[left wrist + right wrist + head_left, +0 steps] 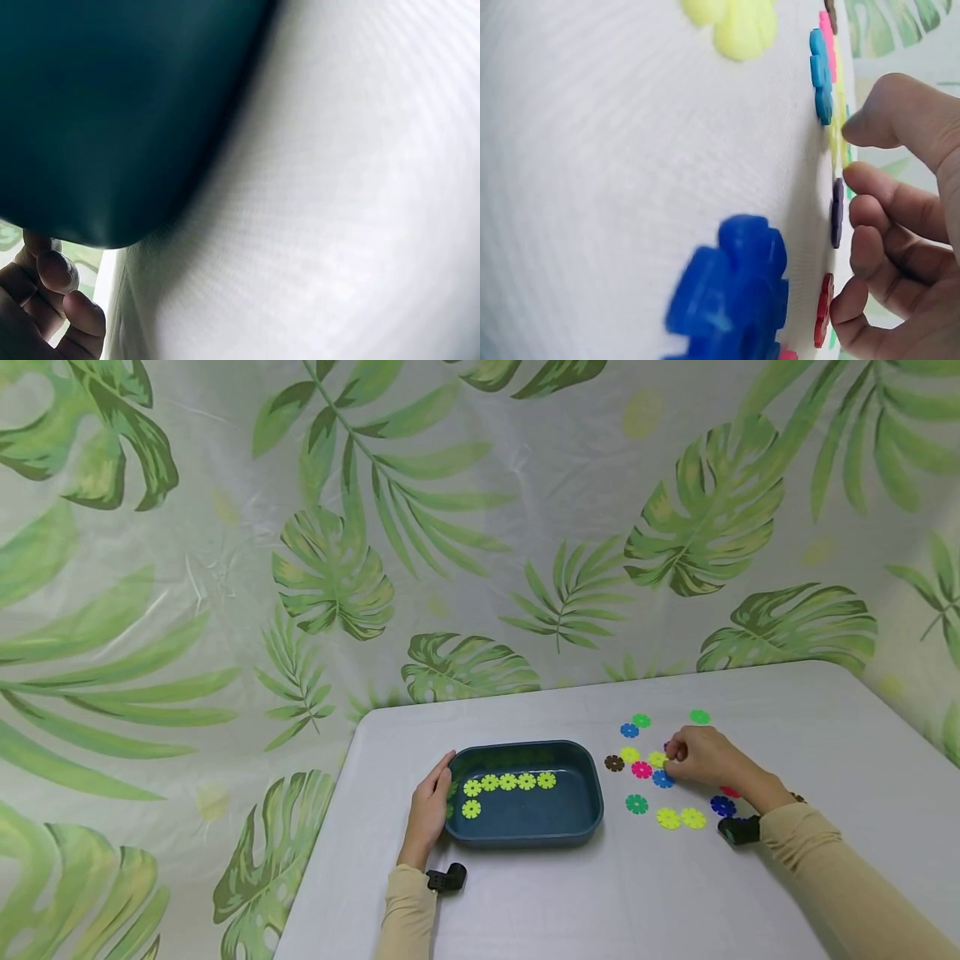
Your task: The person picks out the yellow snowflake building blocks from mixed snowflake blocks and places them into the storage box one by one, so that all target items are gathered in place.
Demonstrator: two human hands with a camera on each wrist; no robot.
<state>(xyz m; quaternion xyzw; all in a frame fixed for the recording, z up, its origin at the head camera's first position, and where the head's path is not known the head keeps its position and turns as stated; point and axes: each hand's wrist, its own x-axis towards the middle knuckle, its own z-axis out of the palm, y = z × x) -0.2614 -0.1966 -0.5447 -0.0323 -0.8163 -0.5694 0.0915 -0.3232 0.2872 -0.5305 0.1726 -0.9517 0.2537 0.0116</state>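
Note:
A dark teal tray [528,820] stands on the white table, and my left hand [429,810] holds its left side at the rim. Its curled fingers show beside the tray's corner in the left wrist view. Inside the tray lie several yellow flower-shaped discs [507,782], most in a row along the back. To the right, my right hand [703,757] reaches down over loose discs. Thumb and forefinger stand apart right at a yellow flower-shaped disc [657,760] that lies flat. A light blue disc [663,779] is just in front of it.
Scattered round my right hand are a pink disc [641,769], a brown disc [614,763], a green disc [637,804], two touching yellow discs [681,818] and a dark blue disc [723,807]. A leaf-patterned curtain [480,568] hangs behind the table.

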